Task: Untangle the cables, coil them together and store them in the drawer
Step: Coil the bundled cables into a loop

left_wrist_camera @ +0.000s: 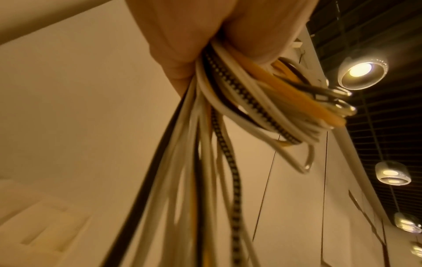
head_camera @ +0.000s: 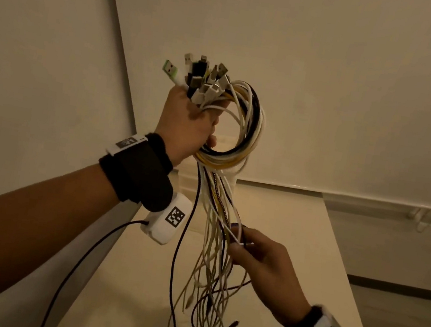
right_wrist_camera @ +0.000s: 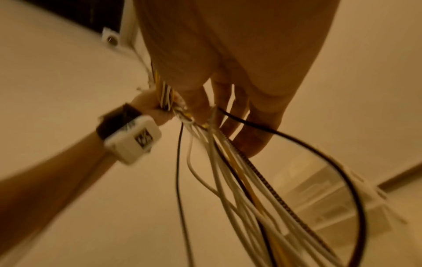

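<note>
Bundle of white, yellow and black charging cables (head_camera: 242, 128) — part-coiled in loops, plug ends fanned upward, loose tails hanging to the pale flat counter (head_camera: 296, 231). Left hand (head_camera: 189, 123), raised above the counter: fingers curled tight round the coil. Right hand (head_camera: 263, 263), lower — thumb and fingers pinching the hanging strands. Clear plastic drawer unit (right_wrist_camera: 338, 198) stands behind, by the wall.
</note>
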Demonstrator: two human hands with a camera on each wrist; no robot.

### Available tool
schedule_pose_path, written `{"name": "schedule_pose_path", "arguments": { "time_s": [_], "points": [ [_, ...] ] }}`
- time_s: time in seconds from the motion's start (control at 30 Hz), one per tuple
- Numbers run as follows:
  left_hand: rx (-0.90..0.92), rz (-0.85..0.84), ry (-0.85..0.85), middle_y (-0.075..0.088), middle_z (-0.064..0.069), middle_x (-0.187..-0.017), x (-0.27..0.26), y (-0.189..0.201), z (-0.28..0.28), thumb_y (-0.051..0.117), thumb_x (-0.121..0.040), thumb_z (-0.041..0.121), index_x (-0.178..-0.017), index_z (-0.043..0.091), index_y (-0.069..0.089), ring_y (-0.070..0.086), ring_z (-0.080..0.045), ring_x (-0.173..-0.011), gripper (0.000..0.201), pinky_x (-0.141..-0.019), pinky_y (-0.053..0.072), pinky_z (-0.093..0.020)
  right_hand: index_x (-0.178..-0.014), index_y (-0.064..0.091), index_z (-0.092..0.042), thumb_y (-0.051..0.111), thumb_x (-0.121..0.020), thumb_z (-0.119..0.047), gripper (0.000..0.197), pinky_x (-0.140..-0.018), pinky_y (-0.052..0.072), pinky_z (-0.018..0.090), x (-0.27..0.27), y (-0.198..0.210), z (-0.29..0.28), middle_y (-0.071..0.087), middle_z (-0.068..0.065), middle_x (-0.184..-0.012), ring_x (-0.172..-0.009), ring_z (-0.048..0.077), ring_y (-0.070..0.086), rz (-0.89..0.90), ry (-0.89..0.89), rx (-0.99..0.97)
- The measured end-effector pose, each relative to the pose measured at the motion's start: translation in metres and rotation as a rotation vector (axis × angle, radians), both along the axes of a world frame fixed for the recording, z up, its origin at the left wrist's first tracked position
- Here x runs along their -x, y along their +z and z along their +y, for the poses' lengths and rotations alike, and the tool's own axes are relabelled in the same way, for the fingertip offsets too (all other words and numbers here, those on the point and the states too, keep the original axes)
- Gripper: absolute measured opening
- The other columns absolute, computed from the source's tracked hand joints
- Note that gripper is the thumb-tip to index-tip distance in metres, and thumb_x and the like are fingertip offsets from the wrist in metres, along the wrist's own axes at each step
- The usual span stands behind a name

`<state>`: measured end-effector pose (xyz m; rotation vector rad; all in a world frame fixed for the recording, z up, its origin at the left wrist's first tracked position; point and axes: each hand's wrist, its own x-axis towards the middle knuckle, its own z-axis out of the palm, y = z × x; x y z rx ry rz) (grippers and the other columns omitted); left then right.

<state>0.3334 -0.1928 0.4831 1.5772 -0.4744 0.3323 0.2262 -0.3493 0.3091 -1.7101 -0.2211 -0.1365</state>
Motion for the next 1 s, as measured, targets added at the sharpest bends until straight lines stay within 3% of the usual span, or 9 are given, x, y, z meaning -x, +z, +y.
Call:
{"name": "schedule_pose_path", "arguments": {
  "time_s": [0.1,0.2,0.4,0.53,0.7,0.77,0.83,0.93,1.0],
  "points": [
    [0.031,0.030,0.046,0.043,-0.003,-0.055,-0.005,0.010,0.001,0.059,-0.094,0.011,-0.085,0.005,0.055,0.038,-0.014,-0.045,0.012,-0.043,0.040,-0.025,-0.103,0.072,-0.016,0.063,-0.091,-0.019,0.015,-0.088,0.055,0.042,0.003,0.018,-0.004,0.072,0.009,-0.102,-0.099,0.029,0.066,-0.003,0.047,-0.195],
    [0.014,0.028,0.041,0.046,0.002,-0.052,-0.003,0.011,-0.003,0.059,-0.095,0.011,-0.082,0.008,0.057,0.041,-0.010,-0.043,0.013,-0.043,0.042,-0.024,-0.100,0.067,-0.008,0.063,-0.091,-0.009,0.011,-0.086,0.055,0.048,-0.009,0.026,0.002,0.069,0.014,-0.100,-0.093,0.036,0.065,0.006,0.032,-0.220],
    [-0.089,-0.066,0.045,0.047,0.003,-0.054,-0.004,0.021,-0.002,0.062,-0.092,0.015,-0.083,0.008,0.059,0.042,-0.012,-0.046,0.012,-0.046,0.044,-0.029,-0.100,0.059,-0.018,0.056,-0.095,-0.013,0.008,-0.065,0.058,0.032,-0.018,0.028,0.020,0.067,0.006,-0.090,-0.075,0.018,0.067,-0.108,0.086,0.089],
    [-0.131,-0.118,0.147,0.049,0.001,-0.056,-0.012,0.034,0.017,0.064,-0.088,0.018,-0.081,0.009,0.060,0.043,-0.015,-0.047,0.012,-0.047,0.043,-0.032,-0.111,0.056,-0.022,0.050,-0.098,-0.012,0.018,-0.065,0.059,0.032,-0.006,0.014,0.011,0.068,0.000,-0.094,-0.076,0.017,0.069,-0.096,0.149,0.195],
    [-0.125,-0.186,0.246,0.049,-0.002,-0.058,-0.018,0.049,0.038,0.064,-0.087,0.024,-0.096,0.005,0.061,0.047,-0.015,-0.046,0.021,-0.044,0.041,-0.025,-0.093,0.058,-0.014,0.048,-0.098,-0.007,0.014,-0.070,0.058,0.044,0.011,-0.026,0.018,0.070,0.007,-0.082,-0.072,0.018,0.069,0.061,0.063,0.160],
    [-0.168,-0.243,0.277,0.057,-0.013,-0.067,-0.017,0.050,0.041,0.064,-0.081,0.029,-0.096,0.006,0.062,0.059,-0.034,-0.060,0.028,-0.041,0.038,-0.035,-0.097,0.059,-0.012,0.046,-0.100,-0.010,0.014,-0.075,0.057,0.045,0.013,-0.031,0.019,0.071,0.009,-0.084,-0.080,0.020,0.069,0.118,0.105,0.103],
    [-0.131,-0.269,0.321,0.060,-0.027,-0.091,-0.016,0.056,0.045,0.063,-0.076,0.029,-0.102,-0.001,0.062,0.053,-0.047,-0.090,0.040,-0.051,0.042,-0.062,-0.102,0.060,-0.011,0.046,-0.101,-0.016,0.016,-0.075,0.055,0.048,0.016,-0.032,0.018,0.072,0.010,-0.088,-0.082,0.026,0.070,0.164,0.133,0.059],
    [-0.073,-0.280,0.357,0.053,-0.038,-0.106,-0.008,0.066,0.049,0.062,-0.084,0.018,-0.107,-0.008,0.059,0.050,-0.030,-0.095,0.035,-0.070,0.045,-0.064,-0.103,0.060,-0.013,0.049,-0.099,-0.018,0.012,-0.068,0.056,0.049,0.021,-0.035,0.015,0.067,0.010,-0.081,-0.067,0.030,0.066,0.213,0.199,0.080],
    [-0.075,-0.303,0.341,0.053,-0.040,-0.107,-0.003,0.068,0.049,0.060,-0.089,0.011,-0.108,-0.010,0.059,0.049,-0.021,-0.093,0.028,-0.062,0.052,-0.049,-0.102,0.060,-0.017,0.048,-0.100,-0.022,0.013,-0.069,0.057,0.045,0.024,-0.036,0.013,0.058,0.004,-0.074,-0.065,0.021,0.061,0.250,0.276,0.143]
  ]
}}
